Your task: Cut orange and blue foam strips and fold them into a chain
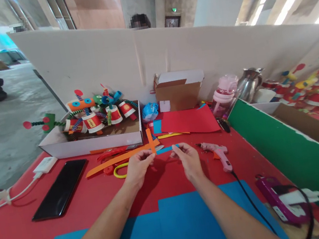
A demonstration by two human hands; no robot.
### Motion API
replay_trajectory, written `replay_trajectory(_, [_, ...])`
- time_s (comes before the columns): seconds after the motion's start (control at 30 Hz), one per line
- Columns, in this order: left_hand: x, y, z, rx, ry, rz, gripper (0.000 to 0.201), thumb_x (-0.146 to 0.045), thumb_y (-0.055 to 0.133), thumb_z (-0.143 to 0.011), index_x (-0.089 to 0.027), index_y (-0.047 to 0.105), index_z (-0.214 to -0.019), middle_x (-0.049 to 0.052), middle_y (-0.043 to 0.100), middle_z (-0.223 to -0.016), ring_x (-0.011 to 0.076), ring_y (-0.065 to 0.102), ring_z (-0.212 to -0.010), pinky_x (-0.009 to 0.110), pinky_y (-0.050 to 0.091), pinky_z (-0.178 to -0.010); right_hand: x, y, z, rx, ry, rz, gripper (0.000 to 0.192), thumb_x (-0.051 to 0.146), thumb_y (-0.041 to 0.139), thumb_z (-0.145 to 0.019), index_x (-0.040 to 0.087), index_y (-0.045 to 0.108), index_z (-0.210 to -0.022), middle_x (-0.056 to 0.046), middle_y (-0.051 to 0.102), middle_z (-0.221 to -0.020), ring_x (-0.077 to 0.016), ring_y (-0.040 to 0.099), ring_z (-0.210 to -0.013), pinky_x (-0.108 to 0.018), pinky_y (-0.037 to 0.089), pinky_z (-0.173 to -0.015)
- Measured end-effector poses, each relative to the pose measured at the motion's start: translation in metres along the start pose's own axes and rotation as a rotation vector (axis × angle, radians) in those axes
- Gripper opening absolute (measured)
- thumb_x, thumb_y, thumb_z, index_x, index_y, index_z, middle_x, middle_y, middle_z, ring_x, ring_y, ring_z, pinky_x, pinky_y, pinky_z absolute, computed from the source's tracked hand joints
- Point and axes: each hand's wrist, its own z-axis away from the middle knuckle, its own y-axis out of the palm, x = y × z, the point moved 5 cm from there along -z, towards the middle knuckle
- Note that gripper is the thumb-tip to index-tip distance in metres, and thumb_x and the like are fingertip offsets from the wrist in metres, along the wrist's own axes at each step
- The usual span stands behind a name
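My left hand (137, 167) pinches an orange paper strip (150, 139) that stands up between my fingers, crossed with a blue paper strip (166, 149). My right hand (188, 159) pinches the other end of the blue strip. Both hands hover over the red table cover (98, 191). A long orange strip (114, 161) lies flat just behind my left hand. A yellow loop and red scissors handles (119, 170) lie to the left of that hand.
A pink glue gun (218, 153) lies right of my right hand, its cord running toward me. Blue card (181, 230) lies under my forearms. A black phone (59, 189) lies left. A white box of paper-cup toys (92, 122), a cardboard box (177, 92), red card (190, 120) and a green board (290, 154) surround.
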Motion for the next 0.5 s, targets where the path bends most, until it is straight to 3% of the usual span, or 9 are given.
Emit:
replay_trajectory(0.13, [0.001, 0.001, 0.0, 0.008, -0.036, 0.088, 0.027, -0.034, 0.079, -0.054, -0.014, 0.062, -0.063, -0.003, 0.055, -0.052, 0.0071, 0.046, -0.049, 0.02, 0.038, -0.048, 0.001, -0.016, -0.007, -0.169, -0.039, -0.186, 0.026, 0.04, 0.076, -0.059, 0.021, 0.061, -0.067, 0.003, 0.061, -0.059, -0.0119, 0.057, -0.056, -0.027, 0.049, -0.063])
replay_trajectory(0.2, [0.003, 0.003, 0.001, 0.032, -0.089, 0.169, 0.028, -0.032, 0.08, -0.052, -0.014, 0.062, -0.062, -0.003, 0.055, -0.051, 0.0063, 0.046, -0.047, 0.019, 0.037, -0.047, -0.005, -0.016, -0.008, -0.177, 0.006, -0.26, 0.028, 0.039, 0.078, -0.056, 0.021, 0.06, -0.066, 0.004, 0.061, -0.06, -0.011, 0.057, -0.056, -0.027, 0.05, -0.064])
replay_trajectory(0.37, [0.004, 0.013, 0.006, 0.133, -0.177, 0.27, 0.031, -0.029, 0.085, -0.048, -0.013, 0.064, -0.065, -0.002, 0.059, -0.054, 0.0059, 0.049, -0.048, 0.019, 0.038, -0.048, -0.026, 0.016, 0.005, 0.152, 0.252, -0.237, 0.03, 0.037, 0.083, -0.049, 0.018, 0.063, -0.063, 0.003, 0.06, -0.054, -0.0123, 0.057, -0.051, -0.03, 0.053, -0.063])
replay_trajectory(0.5, [0.006, 0.016, 0.007, 0.171, -0.195, 0.258, 0.032, -0.03, 0.085, -0.048, -0.012, 0.064, -0.064, 0.0, 0.06, -0.053, 0.0056, 0.049, -0.047, 0.018, 0.037, -0.048, -0.028, 0.031, 0.016, 0.271, 0.293, -0.27, 0.032, 0.04, 0.083, -0.05, 0.018, 0.067, -0.065, 0.002, 0.062, -0.055, -0.0114, 0.057, -0.051, -0.029, 0.053, -0.062])
